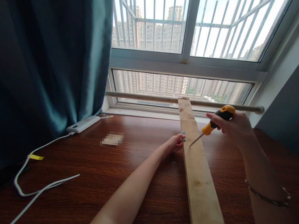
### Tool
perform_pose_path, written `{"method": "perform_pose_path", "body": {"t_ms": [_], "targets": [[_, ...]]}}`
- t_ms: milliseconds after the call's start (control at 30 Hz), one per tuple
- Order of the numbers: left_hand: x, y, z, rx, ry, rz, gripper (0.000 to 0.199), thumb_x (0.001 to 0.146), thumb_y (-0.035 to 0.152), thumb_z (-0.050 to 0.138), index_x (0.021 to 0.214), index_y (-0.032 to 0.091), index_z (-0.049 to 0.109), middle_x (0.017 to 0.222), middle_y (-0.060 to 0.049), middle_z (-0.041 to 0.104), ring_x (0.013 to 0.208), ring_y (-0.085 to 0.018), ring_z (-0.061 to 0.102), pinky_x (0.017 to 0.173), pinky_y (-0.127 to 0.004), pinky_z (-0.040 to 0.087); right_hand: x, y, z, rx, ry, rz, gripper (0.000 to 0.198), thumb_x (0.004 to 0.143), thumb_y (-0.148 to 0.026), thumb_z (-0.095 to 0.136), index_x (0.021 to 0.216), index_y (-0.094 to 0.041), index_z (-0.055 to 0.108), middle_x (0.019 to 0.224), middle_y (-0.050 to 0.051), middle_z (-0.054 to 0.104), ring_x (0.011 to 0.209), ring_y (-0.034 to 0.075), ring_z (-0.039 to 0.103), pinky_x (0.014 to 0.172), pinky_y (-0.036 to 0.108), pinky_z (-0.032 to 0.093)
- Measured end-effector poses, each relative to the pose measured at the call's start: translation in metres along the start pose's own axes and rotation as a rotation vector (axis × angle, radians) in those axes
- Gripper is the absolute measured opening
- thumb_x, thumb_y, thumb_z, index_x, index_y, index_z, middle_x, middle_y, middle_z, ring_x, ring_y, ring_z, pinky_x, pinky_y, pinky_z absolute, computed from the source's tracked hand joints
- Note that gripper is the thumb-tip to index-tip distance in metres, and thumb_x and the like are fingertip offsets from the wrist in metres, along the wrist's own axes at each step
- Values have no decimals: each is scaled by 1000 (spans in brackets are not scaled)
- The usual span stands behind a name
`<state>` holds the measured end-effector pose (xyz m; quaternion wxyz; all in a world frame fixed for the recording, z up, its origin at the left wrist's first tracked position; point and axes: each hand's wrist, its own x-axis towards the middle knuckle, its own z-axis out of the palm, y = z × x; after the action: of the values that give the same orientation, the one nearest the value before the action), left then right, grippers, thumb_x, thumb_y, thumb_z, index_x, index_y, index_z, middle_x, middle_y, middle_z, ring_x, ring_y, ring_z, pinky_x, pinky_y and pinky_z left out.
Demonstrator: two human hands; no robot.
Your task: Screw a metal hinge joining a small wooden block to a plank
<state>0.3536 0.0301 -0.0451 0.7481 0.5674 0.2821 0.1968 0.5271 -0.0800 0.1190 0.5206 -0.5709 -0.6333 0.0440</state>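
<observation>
A long pale wooden board (199,180) extends across the dark wooden tabletop towards the window. At the board's left edge, my left hand (175,143) has its fingers closed on a small silver metal fitting (183,133), which looks like a hinge with holes. Its lower part is hidden by the fingertips. My right hand (235,124) grips a screwdriver (219,117) by its yellow and black handle, the index finger pointing along it. The shaft slants down to the left. Its tip is at the board's surface, right of the fitting; whether it touches cannot be made out.
A white power strip (84,124) lies by the blue curtain (72,51), its white cable (33,194) looping over the table's left side. A blurred patch (112,139) is left of my hand. A horizontal rail (145,97) crosses before the window at the board's far end.
</observation>
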Motion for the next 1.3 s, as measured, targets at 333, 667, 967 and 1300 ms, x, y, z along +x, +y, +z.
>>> {"method": "perform_pose_path", "body": {"t_ms": [333, 667, 967, 1300], "targets": [[1, -2, -2, -20, -2, 13, 47, 80, 48, 30, 43, 19, 28, 38, 6, 16, 34, -5, 11, 37, -21, 8, 4, 6, -8, 286, 106, 109, 26, 55, -39, 76, 62, -19, 62, 53, -1, 63, 46, 19, 63, 36, 26, 53], [0, 0, 0, -22, 10, -7, 47, 80, 47, 31, 43, 19, 27, 37, 6, 17, 33, -4, 11, 37, -21, 8, 9, 13, 5, 266, 80, 162, 30, 56, -37, 76, 65, -13, 60, 55, 3, 62, 46, 20, 63, 36, 25, 53], [-1, 1, 0, -19, 5, -11, 47, 80, 47, 30, 43, 19, 25, 38, 7, 16, 34, -4, 10, 37, -21, 9, 8, 11, 5, 342, 81, 178, 29, 54, -36, 77, 62, -14, 60, 53, 2, 61, 43, 17, 61, 34, 23, 52], [0, 2, -2, -17, -7, -15, 43, 79, 46, 32, 46, 19, 26, 40, 7, 17, 35, -4, 10, 38, -21, 6, 9, 14, 6, 328, 86, 196, 35, 52, -38, 78, 66, -12, 59, 55, 3, 62, 46, 17, 61, 36, 23, 52]]}}
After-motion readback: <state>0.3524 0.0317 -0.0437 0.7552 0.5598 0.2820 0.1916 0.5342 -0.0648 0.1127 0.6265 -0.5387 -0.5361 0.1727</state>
